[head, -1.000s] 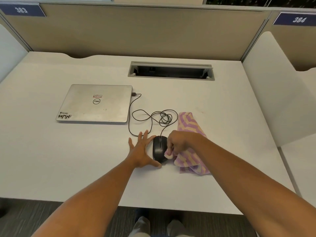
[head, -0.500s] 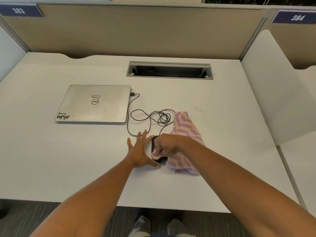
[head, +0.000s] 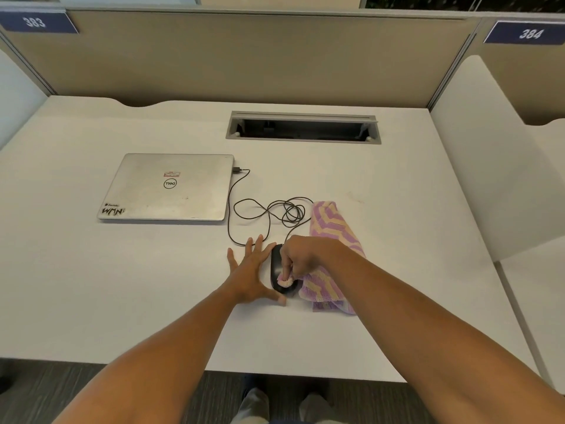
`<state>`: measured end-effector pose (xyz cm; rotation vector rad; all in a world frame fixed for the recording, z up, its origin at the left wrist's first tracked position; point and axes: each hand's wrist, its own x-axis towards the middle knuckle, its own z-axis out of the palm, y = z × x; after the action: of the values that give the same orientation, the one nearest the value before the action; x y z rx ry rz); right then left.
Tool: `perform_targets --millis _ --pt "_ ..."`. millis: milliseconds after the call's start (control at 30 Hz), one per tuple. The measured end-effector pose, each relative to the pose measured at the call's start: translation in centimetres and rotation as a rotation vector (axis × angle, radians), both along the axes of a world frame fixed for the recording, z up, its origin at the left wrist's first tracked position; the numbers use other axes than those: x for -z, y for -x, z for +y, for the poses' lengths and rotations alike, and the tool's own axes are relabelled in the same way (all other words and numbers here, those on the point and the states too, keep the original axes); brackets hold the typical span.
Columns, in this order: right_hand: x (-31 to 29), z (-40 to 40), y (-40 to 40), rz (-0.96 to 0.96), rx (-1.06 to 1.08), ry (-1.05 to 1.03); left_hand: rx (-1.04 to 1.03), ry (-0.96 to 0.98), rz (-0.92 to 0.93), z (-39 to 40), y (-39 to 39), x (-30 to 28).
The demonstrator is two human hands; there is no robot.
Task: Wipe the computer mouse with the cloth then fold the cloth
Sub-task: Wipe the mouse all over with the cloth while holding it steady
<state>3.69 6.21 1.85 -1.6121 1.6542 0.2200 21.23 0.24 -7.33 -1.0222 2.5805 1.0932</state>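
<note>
**Cloth corner on the mouse, wipe under way**

Right of the closed laptop (head: 166, 187), in the head view, the black computer mouse (head: 277, 270) sits on the white desk (head: 91, 286), its cable (head: 266, 209) running up in loose loops to a plug at the laptop's right edge. The left hand (head: 249, 275) lies flat on the desk just left of the mouse, fingers spread, thumb reaching along the mouse's near end; it looks to be bracing the mouse, though whether it actually touches the shell I cannot tell. The right hand (head: 301, 255) is over the mouse, fingers pressed together and pinching a bunched corner of the cloth (head: 331, 228) down onto the mouse's near half. The remainder of the purple-and-cream cloth trails away to the right of the mouse, rumpled on the desk, its far end beside the cable loops.

Only this one view is given.

By my judgement the mouse is light, hard and smooth, so it will skid under a wiping stroke unless held at its sides; the cable will tug if it is pushed far. The cloth looks a soft, limp terry, which gives no shape of its own: for folding it is best taken by two corners and laid flat first. Wiping seems in hand; folding is not yet begun.
</note>
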Motion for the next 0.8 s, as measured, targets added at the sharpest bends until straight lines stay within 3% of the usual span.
perform_targets --millis 267,467,800 --pt "-0.9 -0.5 -2.4 0.088 -0.18 -0.047 -0.024 -0.014 0.052 0.1 0.0 0.5" --pt "-0.8 -0.4 -3.8 0.115 -0.203 0.076 -0.002 -0.002 0.009 0.0 -0.1 0.7" --pt "0.2 0.8 -2.0 0.085 -0.253 0.017 0.008 0.052 -0.004 0.2 -0.1 0.4"
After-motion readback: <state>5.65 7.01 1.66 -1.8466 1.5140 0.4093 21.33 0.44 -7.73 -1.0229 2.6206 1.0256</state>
